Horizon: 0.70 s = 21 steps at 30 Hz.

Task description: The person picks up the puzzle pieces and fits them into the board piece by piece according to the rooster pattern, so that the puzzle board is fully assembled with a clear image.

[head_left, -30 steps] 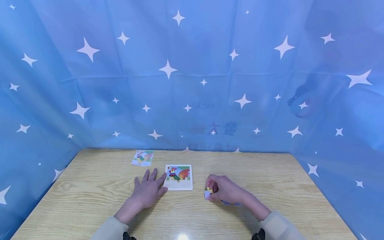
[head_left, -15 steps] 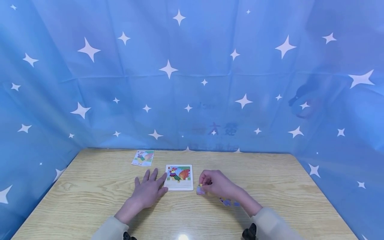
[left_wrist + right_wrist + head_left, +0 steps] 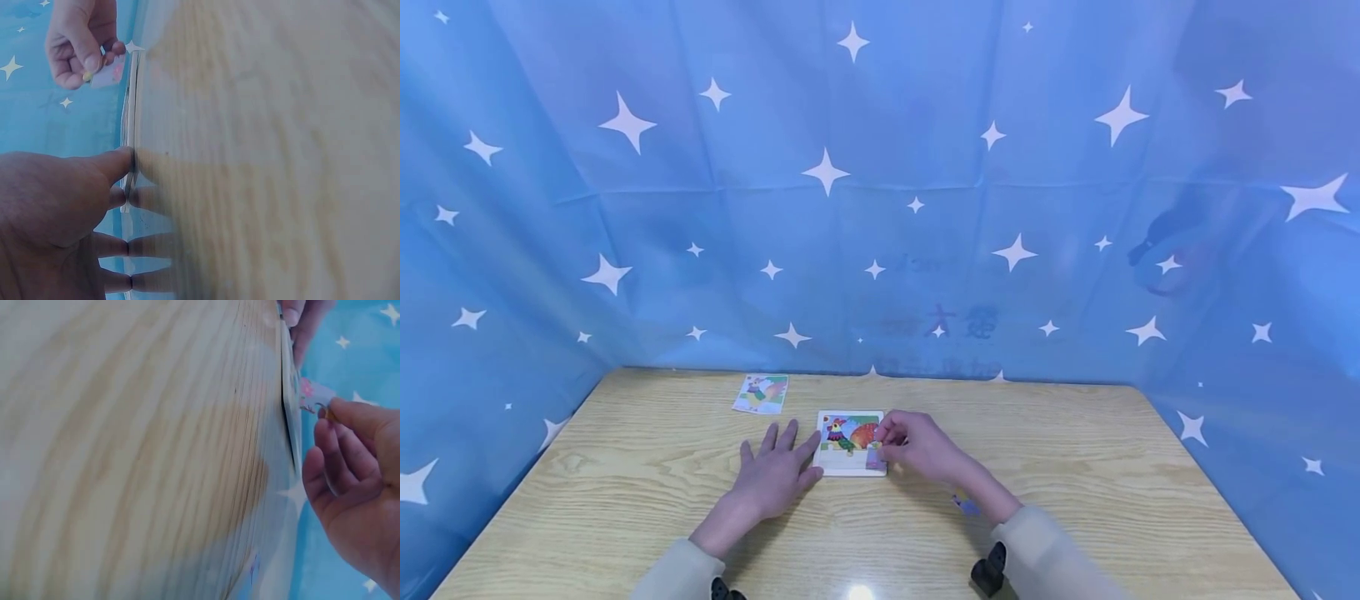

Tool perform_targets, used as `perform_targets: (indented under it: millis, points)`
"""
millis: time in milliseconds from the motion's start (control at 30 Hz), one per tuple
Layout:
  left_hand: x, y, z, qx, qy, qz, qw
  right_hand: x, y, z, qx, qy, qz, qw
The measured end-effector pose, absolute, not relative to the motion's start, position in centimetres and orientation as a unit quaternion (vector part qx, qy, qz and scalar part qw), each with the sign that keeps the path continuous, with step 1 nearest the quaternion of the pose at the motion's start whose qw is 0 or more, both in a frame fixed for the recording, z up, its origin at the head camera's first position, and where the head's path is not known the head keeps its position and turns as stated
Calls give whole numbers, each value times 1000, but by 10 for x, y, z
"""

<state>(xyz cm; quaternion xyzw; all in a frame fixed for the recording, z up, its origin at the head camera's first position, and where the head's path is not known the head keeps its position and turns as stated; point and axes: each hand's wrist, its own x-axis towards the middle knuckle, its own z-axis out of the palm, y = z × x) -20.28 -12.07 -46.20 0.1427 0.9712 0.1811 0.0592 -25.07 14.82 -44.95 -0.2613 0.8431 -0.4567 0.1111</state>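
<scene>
My right hand (image 3: pixel 921 446) pinches a lilac puzzle piece (image 3: pixel 875 457) between thumb and fingers, over the lower right corner of the puzzle tray (image 3: pixel 841 465). In the right wrist view the piece (image 3: pixel 315 394) shows pink marks and stands tilted at the tray's edge. A colourful rooster picture (image 3: pixel 852 432) fills the tray's upper part, while its lower strip is bare white. My left hand (image 3: pixel 767 482) lies on the table with fingers spread, thumb and forefinger at the tray's left edge. The left wrist view shows its thumb (image 3: pixel 112 164) against that edge.
A paper card (image 3: pixel 762 394) with a paler rooster picture lies behind the left hand. Loose blue-purple puzzle pieces (image 3: pixel 967 505) lie beside the right forearm. The wooden table (image 3: pixel 1112 483) meets a blue star-patterned curtain (image 3: pixel 880 208) at the back and sides.
My right hand has carried the puzzle piece leftward and away from me, from beside the loose pieces to over the tray's corner. The left hand has stayed in place.
</scene>
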Motion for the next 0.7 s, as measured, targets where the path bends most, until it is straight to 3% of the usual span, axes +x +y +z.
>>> perform_targets:
  millis: [700]
  points:
    - [-204,-119,-462,136,975,166,56,-261,96,-464,-264,840,-467,78]
